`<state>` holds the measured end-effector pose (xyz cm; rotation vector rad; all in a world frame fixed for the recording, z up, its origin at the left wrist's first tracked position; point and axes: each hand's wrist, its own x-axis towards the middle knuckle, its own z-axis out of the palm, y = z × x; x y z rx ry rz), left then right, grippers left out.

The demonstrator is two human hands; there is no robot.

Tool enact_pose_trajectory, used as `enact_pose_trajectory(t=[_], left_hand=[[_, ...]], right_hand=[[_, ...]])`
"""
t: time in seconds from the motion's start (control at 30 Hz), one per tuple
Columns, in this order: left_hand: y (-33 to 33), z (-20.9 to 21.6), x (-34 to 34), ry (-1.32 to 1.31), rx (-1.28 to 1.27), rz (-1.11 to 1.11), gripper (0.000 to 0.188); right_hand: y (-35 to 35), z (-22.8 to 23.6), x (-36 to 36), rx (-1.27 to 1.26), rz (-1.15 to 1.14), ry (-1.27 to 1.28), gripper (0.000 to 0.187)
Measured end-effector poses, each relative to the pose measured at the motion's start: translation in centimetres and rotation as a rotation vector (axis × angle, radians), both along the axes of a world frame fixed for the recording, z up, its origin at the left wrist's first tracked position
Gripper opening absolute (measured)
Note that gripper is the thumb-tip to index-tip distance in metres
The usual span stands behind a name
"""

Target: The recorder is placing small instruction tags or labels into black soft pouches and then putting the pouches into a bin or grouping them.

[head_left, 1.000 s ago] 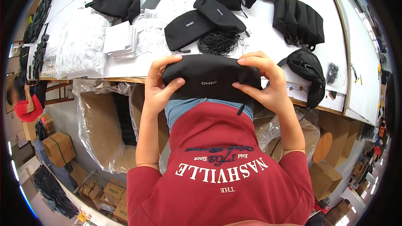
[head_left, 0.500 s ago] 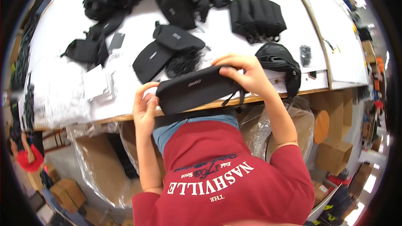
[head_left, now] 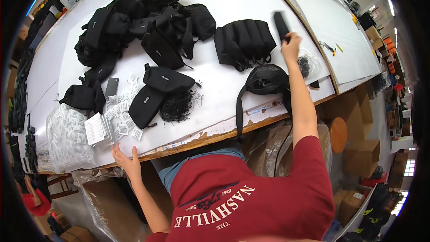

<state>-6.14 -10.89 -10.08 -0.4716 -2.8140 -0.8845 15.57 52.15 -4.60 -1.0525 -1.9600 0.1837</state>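
Observation:
My right hand (head_left: 291,48) is stretched over the right part of the table, its fingers closed on one end of a black pouch (head_left: 281,23). The pouch is seen edge-on and somewhat blurred. Beside it on the left stands a row of black pouches (head_left: 245,41) packed side by side. Below my right forearm lies a black bag with a strap (head_left: 267,79). My left hand (head_left: 129,163) is at the table's front edge, fingers apart and holding nothing. Nearest to it is a stack of white printed cards (head_left: 99,129).
Two black pouches (head_left: 167,80) overlap mid-table next to a tangle of black cords (head_left: 178,106). Loose white tags (head_left: 127,113) and a clear bag of tags (head_left: 67,136) lie left. A heap of black bags (head_left: 127,15) covers the back left. Scissors (head_left: 329,47) lie far right.
Both hands held the pouch in front of my body. My left hand has let go and moved left and down; my right hand has carried the pouch up and right.

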Motion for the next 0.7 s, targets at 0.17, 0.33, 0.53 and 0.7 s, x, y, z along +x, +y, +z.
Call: enact_pose_trajectory(t=[0.17,0.33,0.53,0.7], left_hand=[[0.4,-0.7,-0.3,-0.009,-0.066,0.026,0.059],[0.3,0.2,-1.0,0.104,-0.123,0.064,0.058],[1.3,1.3,-3.7,0.223,-0.138,-0.002,0.065],[0.9,1.0,-4.8,0.222,-0.229,0.057,0.065]], right_hand=[[0.9,-1.8,-0.5,-0.313,0.209,-0.324,0.034],[1.7,-0.9,-0.3,-0.297,0.206,-0.388,0.037],[2.3,-1.2,-0.4,-0.424,0.216,-0.294,0.048],[3.9,-1.1,0.0,-0.582,0.258,-0.253,0.088]])
